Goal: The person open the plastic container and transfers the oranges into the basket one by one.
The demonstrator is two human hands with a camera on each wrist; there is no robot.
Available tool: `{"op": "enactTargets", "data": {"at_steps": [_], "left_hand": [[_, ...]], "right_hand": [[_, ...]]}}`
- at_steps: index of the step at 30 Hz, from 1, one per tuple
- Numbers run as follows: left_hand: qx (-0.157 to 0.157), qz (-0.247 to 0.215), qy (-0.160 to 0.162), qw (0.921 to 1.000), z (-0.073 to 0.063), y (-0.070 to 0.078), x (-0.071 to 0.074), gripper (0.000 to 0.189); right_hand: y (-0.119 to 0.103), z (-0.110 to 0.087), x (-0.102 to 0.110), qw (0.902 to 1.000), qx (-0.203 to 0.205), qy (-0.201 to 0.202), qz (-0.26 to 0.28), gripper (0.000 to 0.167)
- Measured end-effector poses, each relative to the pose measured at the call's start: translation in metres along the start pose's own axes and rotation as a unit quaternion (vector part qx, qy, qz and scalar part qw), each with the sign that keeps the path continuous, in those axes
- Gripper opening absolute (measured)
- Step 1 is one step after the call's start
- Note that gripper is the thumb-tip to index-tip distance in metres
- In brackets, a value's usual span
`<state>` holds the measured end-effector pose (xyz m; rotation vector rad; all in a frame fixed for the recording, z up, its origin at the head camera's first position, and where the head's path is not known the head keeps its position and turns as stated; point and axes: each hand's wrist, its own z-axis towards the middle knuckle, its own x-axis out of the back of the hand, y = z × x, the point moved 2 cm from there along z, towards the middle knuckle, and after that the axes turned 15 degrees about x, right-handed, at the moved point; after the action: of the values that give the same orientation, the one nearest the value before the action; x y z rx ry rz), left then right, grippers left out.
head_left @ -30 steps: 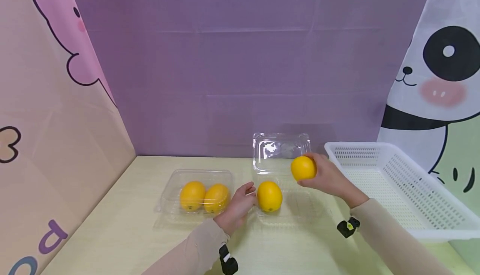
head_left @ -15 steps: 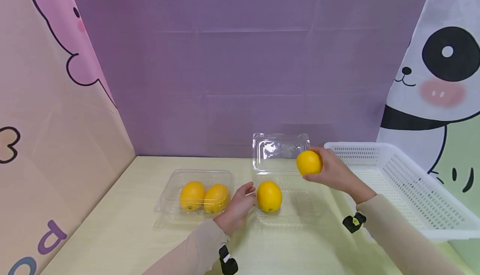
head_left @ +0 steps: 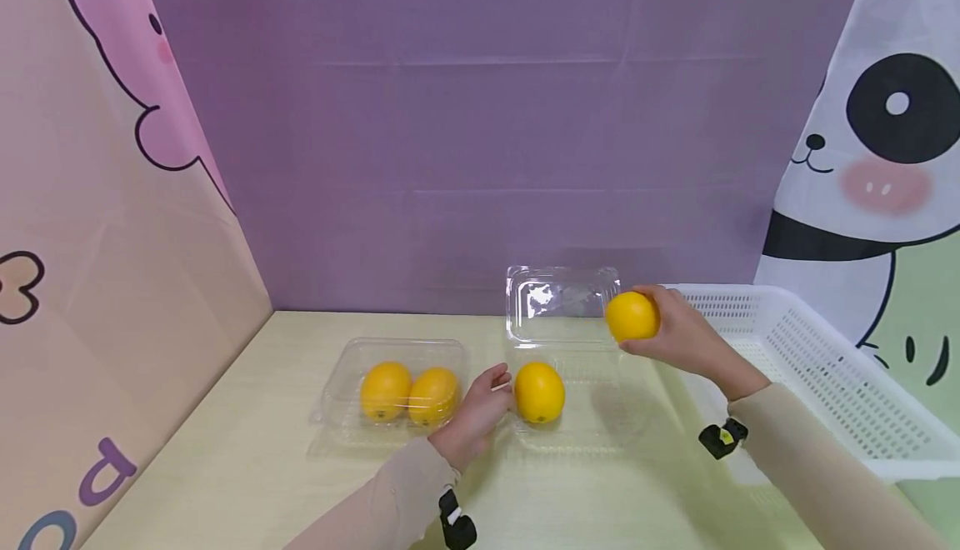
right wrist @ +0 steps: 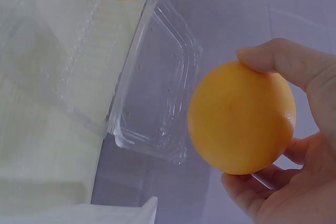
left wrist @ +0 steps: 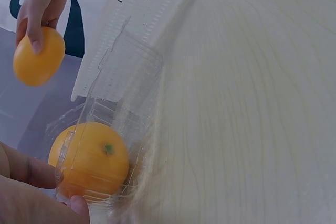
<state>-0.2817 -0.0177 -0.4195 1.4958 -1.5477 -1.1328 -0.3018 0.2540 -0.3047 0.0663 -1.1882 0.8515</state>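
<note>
My right hand (head_left: 682,333) grips an orange (head_left: 632,315) in the air, to the right of an open clear plastic clamshell box (head_left: 592,421). In the right wrist view, the thumb and fingers curl round this orange (right wrist: 241,119). Another orange (head_left: 539,392) sits in the left half of the box's base, its stem end showing in the left wrist view. At that box's left edge, my left hand (head_left: 480,412) pinches the rim between thumb and fingers. The raised lid (head_left: 562,304) leans back at the far side.
Left of my left hand stands a closed clear clamshell box (head_left: 345,375) with two oranges (head_left: 386,392) inside. A white perforated plastic basket (head_left: 847,400) is at the right, partly behind my right forearm. A purple cloth (head_left: 450,158) hangs behind the table (head_left: 225,467).
My right hand has moved right and slightly up with its orange, away from the clamshell box and toward the basket. The left hand stays at the box's left edge.
</note>
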Motion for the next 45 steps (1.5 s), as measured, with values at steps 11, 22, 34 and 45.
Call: {"op": "enactTargets", "data": {"at_steps": [11,22,34,45], "left_hand": [[0.003,0.007,0.009,0.9999,-0.001,0.001,-0.001,0.070],[0.003,0.012,0.010,0.9999,-0.003,0.002,-0.001,0.071],[-0.015,0.012,0.009,0.9998,-0.003,0.002,-0.001,0.070],[-0.014,0.005,0.000,0.9999,-0.003,0.002,0.000,0.071]], "right_hand": [[0.008,-0.006,0.013,0.9999,-0.013,0.005,-0.001,0.078],[0.020,-0.013,0.025,0.9998,-0.010,0.009,-0.014,0.078],[0.031,-0.017,0.036,0.9994,-0.006,0.012,-0.032,0.080],[0.040,-0.021,0.048,0.9987,-0.023,0.010,-0.045,0.081]]}}
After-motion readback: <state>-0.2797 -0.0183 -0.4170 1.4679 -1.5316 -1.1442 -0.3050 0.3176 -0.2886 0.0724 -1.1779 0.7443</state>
